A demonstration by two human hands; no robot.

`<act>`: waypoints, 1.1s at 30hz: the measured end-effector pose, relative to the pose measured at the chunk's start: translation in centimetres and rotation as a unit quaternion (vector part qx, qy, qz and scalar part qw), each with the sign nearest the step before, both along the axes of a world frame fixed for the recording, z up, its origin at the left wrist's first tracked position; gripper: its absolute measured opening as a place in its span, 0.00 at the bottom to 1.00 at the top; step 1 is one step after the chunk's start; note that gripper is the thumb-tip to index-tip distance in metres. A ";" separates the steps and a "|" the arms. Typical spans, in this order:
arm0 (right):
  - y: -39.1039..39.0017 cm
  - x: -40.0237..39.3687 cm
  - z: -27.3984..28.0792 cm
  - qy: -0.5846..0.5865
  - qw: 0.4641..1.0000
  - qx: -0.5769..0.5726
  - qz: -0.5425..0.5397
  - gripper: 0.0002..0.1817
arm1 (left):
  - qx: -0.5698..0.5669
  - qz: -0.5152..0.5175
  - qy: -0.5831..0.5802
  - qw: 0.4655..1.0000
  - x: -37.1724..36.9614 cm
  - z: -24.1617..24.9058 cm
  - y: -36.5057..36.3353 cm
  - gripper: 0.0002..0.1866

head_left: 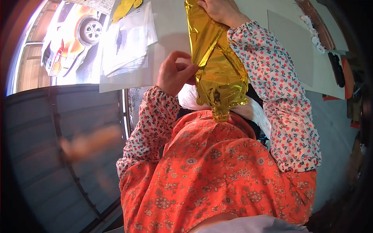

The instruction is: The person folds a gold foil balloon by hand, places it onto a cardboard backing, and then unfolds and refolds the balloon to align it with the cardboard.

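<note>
A flat gold foil balloon (217, 66) hangs in front of me over my orange floral lap. My left hand (175, 73) pinches its left edge about halfway down, thumb and fingers closed on the foil. My right hand (219, 9) grips the balloon's upper part near the top of the view. The balloon's narrow neck (220, 112) points down toward my lap. Both arms wear white sleeves with small red flowers.
A pale table (171, 23) lies beyond my hands with a stack of clear plastic sleeves and papers (126, 39) at the left, another gold foil piece (124, 7) behind it, and a grey sheet (291, 42) at the right. White plastic (186, 97) rests under the balloon.
</note>
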State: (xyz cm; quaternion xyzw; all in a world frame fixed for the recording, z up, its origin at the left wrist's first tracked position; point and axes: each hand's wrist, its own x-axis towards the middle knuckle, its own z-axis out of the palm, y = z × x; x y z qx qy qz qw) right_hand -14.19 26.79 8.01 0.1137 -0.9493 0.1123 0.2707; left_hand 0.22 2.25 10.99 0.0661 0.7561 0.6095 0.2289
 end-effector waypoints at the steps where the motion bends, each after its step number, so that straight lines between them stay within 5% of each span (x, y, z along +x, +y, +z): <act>1: 0.1 0.0 -0.2 -0.002 1.000 -0.013 0.001 0.26 | 0.003 0.007 0.010 1.000 0.3 0.4 0.2 0.16; 10: 0.0 0.4 0.4 -0.050 0.999 -0.018 0.010 0.27 | -0.302 -0.155 0.210 0.917 0.3 1.8 0.2 0.25; 14: 0.2 0.4 0.2 -0.038 0.999 -0.024 0.008 0.27 | -0.401 -0.159 0.283 0.857 1.2 2.7 0.2 0.17; 23: 0.3 0.7 0.5 -0.048 0.999 -0.013 0.001 0.27 | -0.321 -0.123 0.603 0.720 -7.1 -1.8 4.1 0.36; 26: 0.2 0.8 1.1 -0.052 0.999 0.003 0.004 0.27 | -0.392 -0.142 0.500 0.759 -7.1 -2.8 4.7 0.41; 33: 0.5 0.7 0.1 -0.022 1.000 0.013 -0.009 0.28 | -0.415 -0.150 0.463 0.769 -5.7 -2.1 2.4 0.37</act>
